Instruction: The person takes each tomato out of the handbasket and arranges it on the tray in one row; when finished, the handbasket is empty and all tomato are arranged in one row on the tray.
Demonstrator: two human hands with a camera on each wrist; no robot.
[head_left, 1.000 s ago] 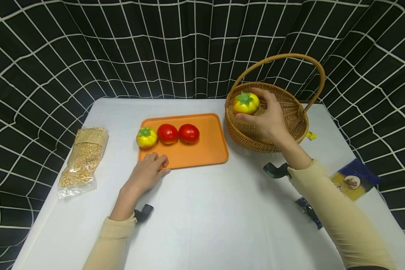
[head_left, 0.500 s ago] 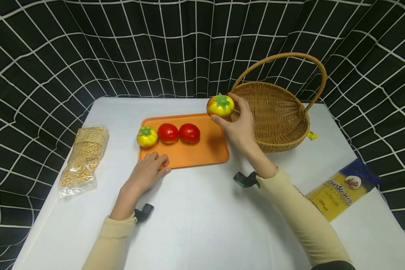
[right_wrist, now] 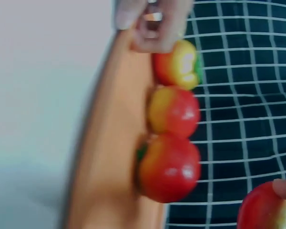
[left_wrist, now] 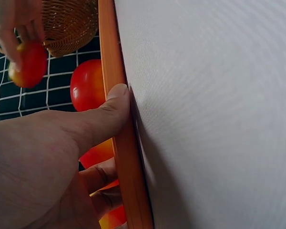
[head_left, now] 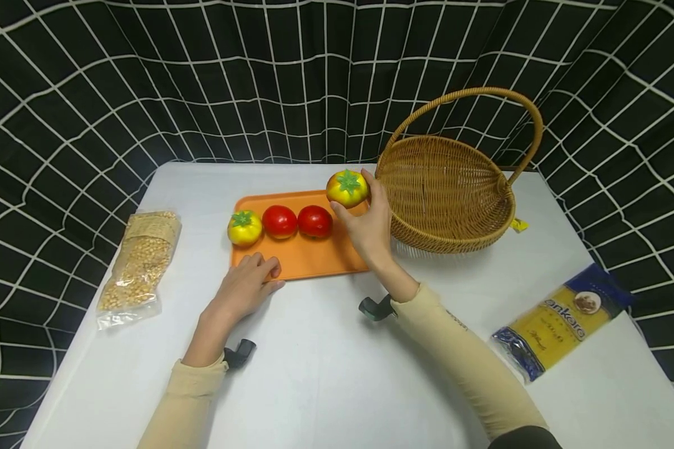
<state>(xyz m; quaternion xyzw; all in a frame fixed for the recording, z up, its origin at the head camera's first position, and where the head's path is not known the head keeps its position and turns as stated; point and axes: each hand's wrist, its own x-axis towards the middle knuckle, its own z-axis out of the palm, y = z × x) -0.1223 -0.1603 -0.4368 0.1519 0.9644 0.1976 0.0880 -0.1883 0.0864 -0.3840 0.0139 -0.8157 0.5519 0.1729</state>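
My right hand (head_left: pixel 367 227) holds a yellow-and-red tomato (head_left: pixel 347 189) with a green leafy top between thumb and fingers, above the right back part of the orange tray (head_left: pixel 337 259). In the right wrist view this tomato (right_wrist: pixel 264 210) shows at the lower right corner. On the tray a yellow-topped tomato (head_left: pixel 244 228) and two red-side-up tomatoes (head_left: pixel 279 222) stand in a row from the left end. My left hand (head_left: pixel 247 287) grips the tray's front rim at the left, its thumb (left_wrist: pixel 115 102) against the rim and the fingers curled over inside.
A wicker basket (head_left: pixel 455 240) with a tall handle stands right of the tray. A bag of corn kernels (head_left: pixel 140 268) lies at the left, a yellow-and-blue packet (head_left: pixel 561 324) at the right. A small yellow wrapper (head_left: pixel 518 225) lies beside the basket. Black gridded cloth surrounds the white table.
My right hand has carried the tomato left out of the basket and over the tray, slightly lower now. The left hand and the tray have stayed in place.
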